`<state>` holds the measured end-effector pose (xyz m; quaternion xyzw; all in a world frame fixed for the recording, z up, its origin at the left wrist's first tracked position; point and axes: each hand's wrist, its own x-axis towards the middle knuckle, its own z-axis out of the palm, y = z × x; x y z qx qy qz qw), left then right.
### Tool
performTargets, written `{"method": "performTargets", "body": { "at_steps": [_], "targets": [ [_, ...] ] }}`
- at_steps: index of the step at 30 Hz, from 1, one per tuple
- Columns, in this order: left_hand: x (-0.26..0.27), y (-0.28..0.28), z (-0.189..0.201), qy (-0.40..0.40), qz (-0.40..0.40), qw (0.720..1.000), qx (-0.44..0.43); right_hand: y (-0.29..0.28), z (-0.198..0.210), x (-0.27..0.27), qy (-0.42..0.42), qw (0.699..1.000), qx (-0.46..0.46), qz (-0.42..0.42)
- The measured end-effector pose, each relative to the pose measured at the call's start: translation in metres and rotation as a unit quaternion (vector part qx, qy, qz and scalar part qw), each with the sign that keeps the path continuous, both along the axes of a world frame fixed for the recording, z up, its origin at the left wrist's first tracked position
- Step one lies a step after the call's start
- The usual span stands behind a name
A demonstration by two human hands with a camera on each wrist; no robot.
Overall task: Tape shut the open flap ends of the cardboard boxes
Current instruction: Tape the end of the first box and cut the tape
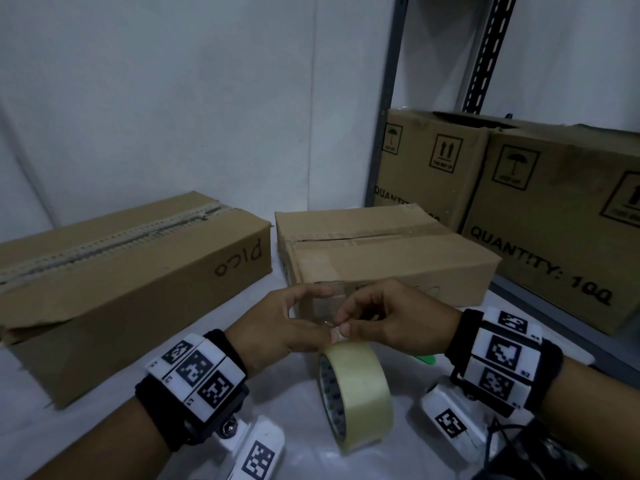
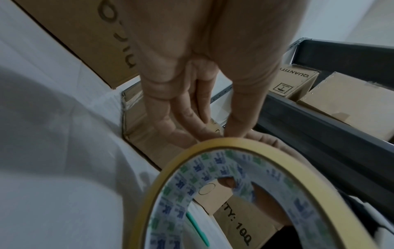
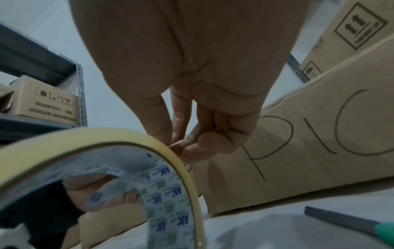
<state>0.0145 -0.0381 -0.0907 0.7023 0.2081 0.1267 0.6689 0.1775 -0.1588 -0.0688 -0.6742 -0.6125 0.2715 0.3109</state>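
Note:
A roll of clear-yellowish packing tape (image 1: 356, 393) stands on edge on the white table, just below both hands. My left hand (image 1: 311, 323) and right hand (image 1: 363, 323) meet above it, and both pinch the tape's free end (image 1: 329, 306), a short clear strip lifted off the roll. The left wrist view has the left fingertips (image 2: 213, 131) at the roll's rim (image 2: 213, 144). In the right wrist view my right thumb and fingers (image 3: 185, 148) pinch at the roll's edge (image 3: 64, 139). A flat cardboard box (image 1: 381, 251) lies right behind the hands, its top seam partly taped.
A long cardboard box marked "Pico" (image 1: 131, 271) lies to the left, with a torn strip along its top. Large "QUANTITY: 100" boxes (image 1: 554, 220) sit on a grey metal shelf at the right. A green-handled cutter (image 3: 349, 222) lies on the table by my right wrist.

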Motion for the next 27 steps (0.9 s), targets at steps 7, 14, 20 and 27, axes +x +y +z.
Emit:
{"method": "performTargets", "body": {
  "at_steps": [7, 14, 20, 27],
  "targets": [
    [0.002, 0.001, -0.001, 0.009, 0.018, 1.000, -0.010, -0.002, 0.000, -0.002, -0.011, 0.999, 0.034, 0.006],
    [0.002, 0.000, 0.001, 0.009, 0.017, 1.000, -0.022, -0.003, -0.001, -0.004, -0.036, 0.999, 0.036, -0.011],
    [0.002, -0.002, 0.003, -0.005, 0.032, 0.999, -0.014, -0.004, -0.004, -0.007, -0.055, 0.997, 0.025, -0.040],
    [0.002, 0.001, 0.001, -0.011, 0.027, 0.999, -0.018, -0.030, 0.006, -0.018, 0.019, 0.993, -0.098, -0.067]
  ]
}}
